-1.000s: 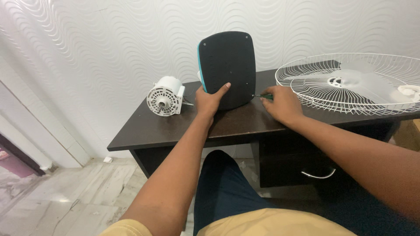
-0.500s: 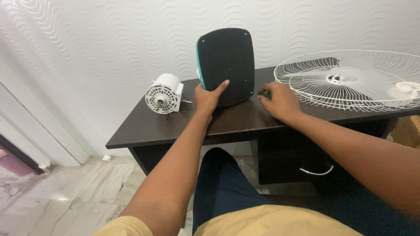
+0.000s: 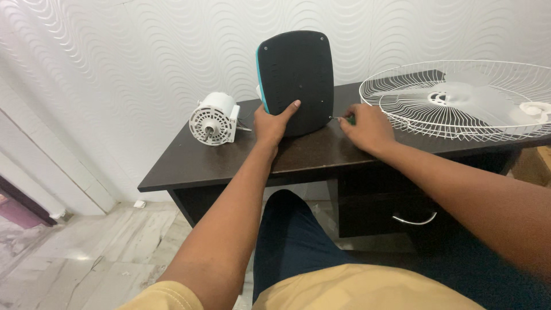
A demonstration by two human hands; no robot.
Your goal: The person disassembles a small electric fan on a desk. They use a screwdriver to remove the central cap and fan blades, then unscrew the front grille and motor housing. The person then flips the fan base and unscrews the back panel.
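A black fan base with a teal edge stands on its side on the dark wooden desk, its flat underside facing me. My left hand grips its lower left edge, thumb across the underside. My right hand holds a green-handled screwdriver, whose tip meets the base's lower right corner.
A white fan motor lies on the desk to the left. A white wire fan guard with blades lies flat on the right. A drawer with a metal handle is under the desk. My legs are below, over a tiled floor.
The view has shifted slightly, so the desk and base sit a little higher in frame. Both hands stay where they were on the base and screwdriver.
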